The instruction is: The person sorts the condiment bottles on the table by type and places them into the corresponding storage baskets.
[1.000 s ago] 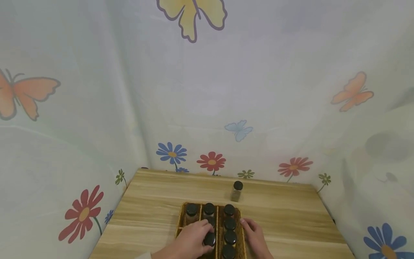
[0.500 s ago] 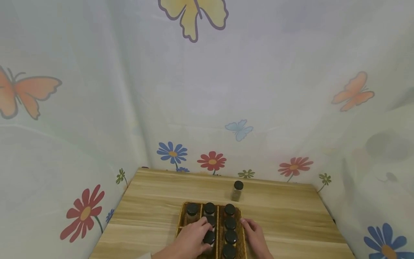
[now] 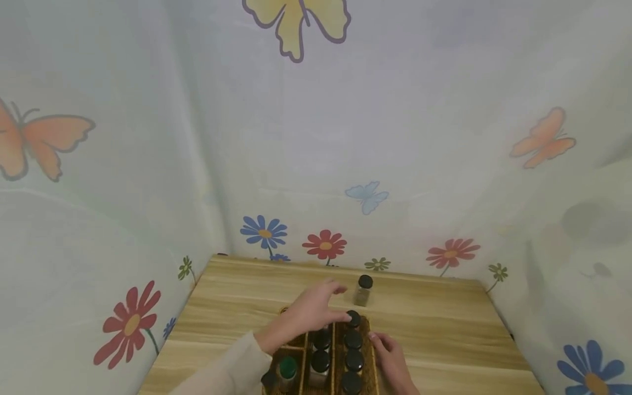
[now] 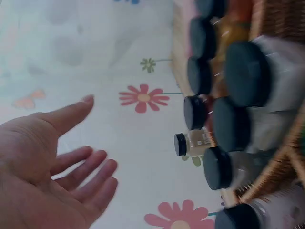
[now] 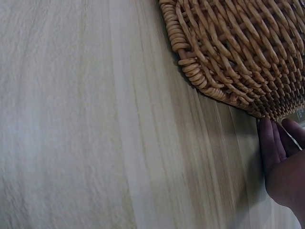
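Note:
A divided wicker basket (image 3: 374,378) full of black-capped spice jars (image 3: 354,360) stands at the table's near side. My left hand (image 3: 313,310), fingers spread and holding nothing, hovers over its far part. In the left wrist view that hand (image 4: 57,167) is apart from every jar. Just beyond the basket, a lone spice jar (image 3: 362,294) with a black cap stands upright, close to the left fingertips. My right hand (image 3: 394,365) rests against the basket's right side. The right wrist view has its straight fingers (image 5: 269,143) touching the woven wall (image 5: 238,57).
One jar with a green cap (image 3: 287,367) sits in the basket's left compartment. The wooden table (image 3: 444,323) extends on both sides. A pale curtain (image 3: 276,137) with flowers and butterflies closes off its back and sides.
My left hand has left the black-capped jar in the basket's middle compartment and moved forward and right, toward the lone jar, its fingers spreading. The right hand has stayed at the basket's side.

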